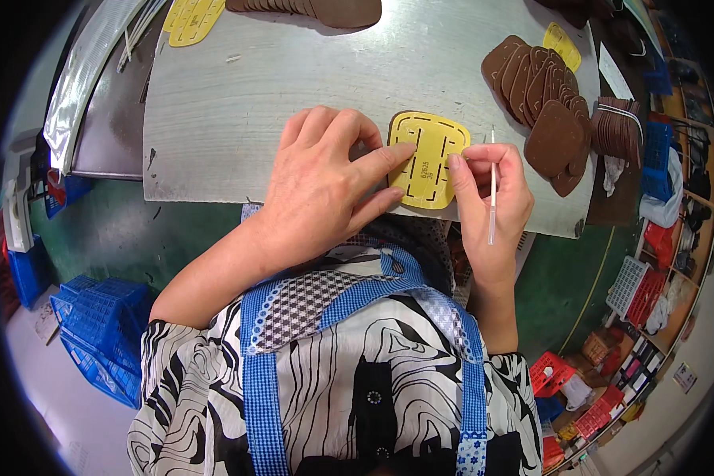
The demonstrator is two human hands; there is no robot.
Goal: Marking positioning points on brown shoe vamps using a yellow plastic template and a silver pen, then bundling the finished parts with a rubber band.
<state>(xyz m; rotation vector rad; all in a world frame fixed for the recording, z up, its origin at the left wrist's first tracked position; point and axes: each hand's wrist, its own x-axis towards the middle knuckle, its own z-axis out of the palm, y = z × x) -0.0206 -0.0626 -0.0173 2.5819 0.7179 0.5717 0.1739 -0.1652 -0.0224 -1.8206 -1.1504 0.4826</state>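
A yellow slotted template (430, 159) lies on a brown leather-like piece (393, 124), whose edge shows at the template's upper left. My left hand (325, 170) presses the template from the left, index fingertip on its face and thumb low at its side, other fingers curled. Between the fingers of my right hand (492, 186) is a thin white pen refill (493, 198), held nearly upright in the picture, one end pointing to the far side. The right thumb and index finger also touch the template's right edge.
The grey work table (293, 79) carries a fanned pile of brown pieces (523, 79) at right, beside a tied bundle (617, 131). Another brown row (317, 9) lies at the far edge, near yellow templates (194, 20). Blue crates (107, 333) stand on the floor at left.
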